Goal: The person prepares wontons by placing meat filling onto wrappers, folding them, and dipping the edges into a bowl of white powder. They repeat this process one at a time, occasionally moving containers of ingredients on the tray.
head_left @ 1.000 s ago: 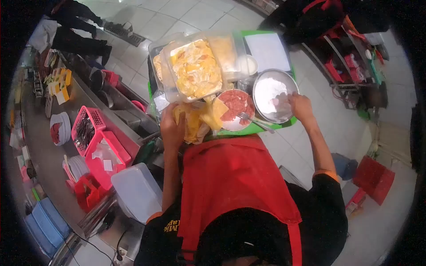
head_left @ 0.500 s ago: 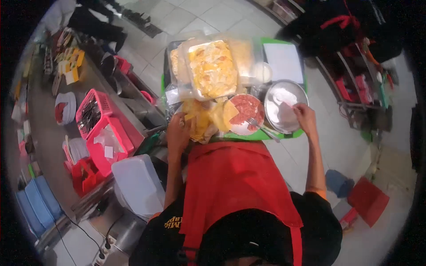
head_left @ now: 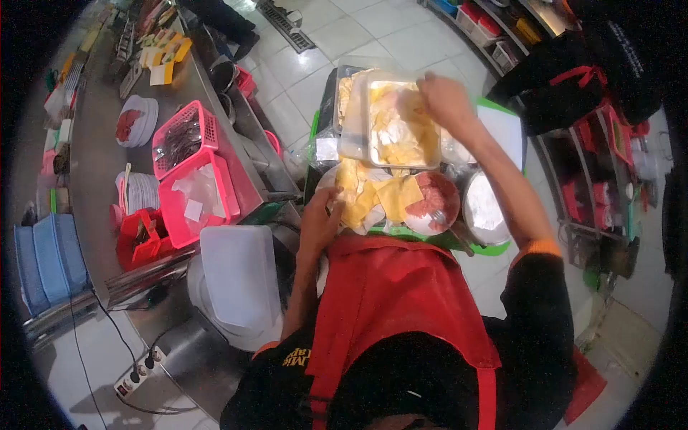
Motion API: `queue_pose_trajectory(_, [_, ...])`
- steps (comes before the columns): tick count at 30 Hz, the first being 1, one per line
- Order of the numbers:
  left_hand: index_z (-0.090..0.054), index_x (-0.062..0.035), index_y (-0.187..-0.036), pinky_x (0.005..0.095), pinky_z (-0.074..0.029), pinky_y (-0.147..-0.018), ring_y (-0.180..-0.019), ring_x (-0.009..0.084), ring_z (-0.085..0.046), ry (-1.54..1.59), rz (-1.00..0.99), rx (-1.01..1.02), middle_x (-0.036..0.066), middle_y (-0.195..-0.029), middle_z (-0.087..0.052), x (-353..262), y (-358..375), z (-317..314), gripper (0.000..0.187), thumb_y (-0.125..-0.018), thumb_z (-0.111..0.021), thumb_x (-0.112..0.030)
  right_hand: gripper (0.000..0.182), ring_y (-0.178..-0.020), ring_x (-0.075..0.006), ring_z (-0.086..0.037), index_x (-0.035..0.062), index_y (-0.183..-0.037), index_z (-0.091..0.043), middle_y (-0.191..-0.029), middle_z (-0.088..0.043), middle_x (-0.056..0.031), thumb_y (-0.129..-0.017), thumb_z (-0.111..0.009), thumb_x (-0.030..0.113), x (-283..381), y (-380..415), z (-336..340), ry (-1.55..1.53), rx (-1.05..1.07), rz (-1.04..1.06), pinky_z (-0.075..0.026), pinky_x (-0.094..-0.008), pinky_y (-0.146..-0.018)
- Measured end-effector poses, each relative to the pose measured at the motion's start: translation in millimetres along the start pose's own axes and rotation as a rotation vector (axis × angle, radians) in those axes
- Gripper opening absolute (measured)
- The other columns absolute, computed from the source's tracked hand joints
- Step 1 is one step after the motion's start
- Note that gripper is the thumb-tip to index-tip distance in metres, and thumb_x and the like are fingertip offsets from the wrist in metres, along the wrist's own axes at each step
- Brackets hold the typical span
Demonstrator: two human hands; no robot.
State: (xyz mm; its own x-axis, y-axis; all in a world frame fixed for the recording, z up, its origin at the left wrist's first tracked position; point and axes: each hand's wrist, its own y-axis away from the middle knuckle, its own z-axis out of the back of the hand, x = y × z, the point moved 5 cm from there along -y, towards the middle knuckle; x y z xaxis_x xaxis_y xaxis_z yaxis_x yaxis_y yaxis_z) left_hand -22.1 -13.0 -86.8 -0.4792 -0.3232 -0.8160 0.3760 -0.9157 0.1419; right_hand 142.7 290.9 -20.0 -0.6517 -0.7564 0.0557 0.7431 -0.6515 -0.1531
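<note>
My left hand (head_left: 320,213) is at the edge of a pile of thin yellow dough wrappers (head_left: 352,183), its fingers closed on them. Over the right edge of a rectangular tub, my right hand (head_left: 446,104) has its fingers curled together; what is in them, if anything, is hidden. Yellow dumplings (head_left: 401,136) dusted with white powder fill the tub. Right of the wrappers, a plate of pink minced filling (head_left: 436,193) holds a fork, and a square wrapper (head_left: 400,197) overlaps the plate's left side. A metal bowl of white powder (head_left: 487,208) sits under my right forearm.
Everything stands on a green-edged surface (head_left: 315,143). On the steel counter to the left are pink baskets (head_left: 195,208), stacked plates (head_left: 137,123) and a whitish plastic tub (head_left: 240,272). Shelves (head_left: 584,172) and a person in dark clothes (head_left: 573,79) are at the right.
My right hand has moved from the powder bowl up and left to the dumpling tub. My left hand stays at the wrappers. The whole view has shifted.
</note>
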Motion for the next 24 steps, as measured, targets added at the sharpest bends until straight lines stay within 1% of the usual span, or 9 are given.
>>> queue_pose_trajectory(2, [-0.061,-0.0007,-0.117,0.0375,-0.05,-0.09,-0.104,0.0313,-0.066,0.016,0.066,0.016,0.018,-0.11,-0.068,4.0,5.7,-0.4,0.03,-0.09,-0.065,-0.014,0.014,-0.076,-0.0378,-0.067,-0.0009,-0.086,-0.064,-0.087,-0.065,-0.0191,-0.086,-0.054,0.009,-3.3,-18.1,-3.5,0.083,-0.084,0.093,-0.055,-0.0477,-0.067])
queue_pose_trajectory(6, [-0.062,-0.0018,-0.116,0.0363,-0.05,-0.088,-0.101,0.0298,-0.066,0.048,0.088,0.017,0.017,-0.107,-0.068,16.4,14.1,-3.5,0.029,-0.091,-0.064,-0.016,0.014,-0.079,-0.0378,-0.067,-0.0005,-0.087,-0.064,-0.088,-0.064,-0.0185,-0.087,-0.055,0.01,10.4,-8.9,36.3,0.006,-0.076,0.127,-0.054,-0.0472,-0.069])
queue_pose_trajectory(11, [-0.062,-0.0013,-0.116,0.037,-0.05,-0.089,-0.101,0.0291,-0.066,0.154,0.142,0.013,0.017,-0.11,-0.068,26.4,16.5,-6.9,0.03,-0.092,-0.063,-0.018,0.02,-0.087,-0.0411,-0.064,0.0012,-0.095,-0.068,-0.091,-0.068,-0.0206,-0.088,-0.066,0.019,-18.3,74.5,77.8,-0.295,0.148,-0.145,-0.051,-0.0459,-0.077])
queue_pose_trajectory(13, [-0.061,-0.0005,-0.118,0.0376,-0.05,-0.09,-0.104,0.0294,-0.066,0.154,0.181,0.029,0.018,-0.113,-0.067,32.4,16.3,-7.5,0.031,-0.092,-0.063,-0.018,0.023,-0.088,-0.0391,-0.066,-0.0011,-0.098,-0.067,-0.092,-0.068,-0.0226,-0.087,-0.068,0.019,-45.7,126.1,95.7,-0.288,0.279,-0.362,-0.05,-0.0418,-0.076])
queue_pose_trajectory(15, [-0.059,-0.0001,-0.121,0.037,-0.049,-0.094,-0.109,0.0273,-0.065,0.148,0.231,0.075,0.017,-0.117,-0.066,50.3,17.2,-14.6,0.031,-0.095,-0.061,-0.016,0.023,-0.076,-0.0328,-0.065,-0.0025,-0.099,-0.064,-0.085,-0.067,-0.0201,-0.085,-0.07,0.016,-76.8,181.2,100.3,-0.322,0.347,-0.529,-0.05,-0.0389,-0.072])
queue_pose_trajectory(18, [-0.057,0.0003,-0.125,0.0364,-0.048,-0.098,-0.115,0.0246,-0.063,0.093,0.266,0.135,0.016,-0.121,-0.065,47.3,9.4,-14.8,0.031,-0.098,-0.059,-0.014,0.02,-0.069,-0.0281,-0.064,-0.0003,-0.095,-0.065,-0.081,-0.068,-0.0166,-0.084,-0.072,0.015,-105.2,260.6,76.6,-0.448,0.425,-0.79,-0.051,-0.038,-0.067])
queue_pose_trajectory(19, [-0.057,0.0003,-0.125,0.0364,-0.048,-0.099,-0.115,0.0239,-0.063,0.05,0.263,0.15,0.016,-0.12,-0.065,42.8,6.3,-15.2,0.031,-0.098,-0.059,-0.014,0.019,-0.069,-0.028,-0.067,0.0008,-0.095,-0.066,-0.081,-0.07,-0.0163,-0.083,-0.072,0.015,-124.2,292.1,46.6,-0.332,0.431,-0.772,-0.052,-0.0388,-0.067])
queue_pose_trajectory(23, [-0.057,0.001,-0.124,0.0367,-0.05,-0.092,-0.107,0.0278,-0.065,0.209,0.214,0.185,0.017,-0.12,-0.065,44.4,-19.0,-36.3,0.041,-0.093,-0.064,-0.024,0.021,-0.082,-0.0365,-0.069,0.0,-0.096,-0.067,-0.087,-0.071,-0.0203,-0.083,-0.073,0.016,-112.1,331.5,-6.8,-0.299,0.372,-0.866,-0.054,-0.0414,-0.072])
queue_pose_trajectory(24, [-0.05,0.0021,-0.13,0.0366,-0.051,-0.091,-0.107,0.028,-0.065,0.322,0.229,0.171,0.018,-0.123,-0.062,40.5,-28.4,-44.2,0.047,-0.094,-0.064,-0.025,0.021,-0.085,-0.0372,-0.069,0.0001,-0.097,-0.067,-0.09,-0.07,-0.0209,-0.082,-0.072,0.015,-109.1,336.5,-17.5,-0.271,0.341,-0.878,-0.054,-0.0421,-0.074])
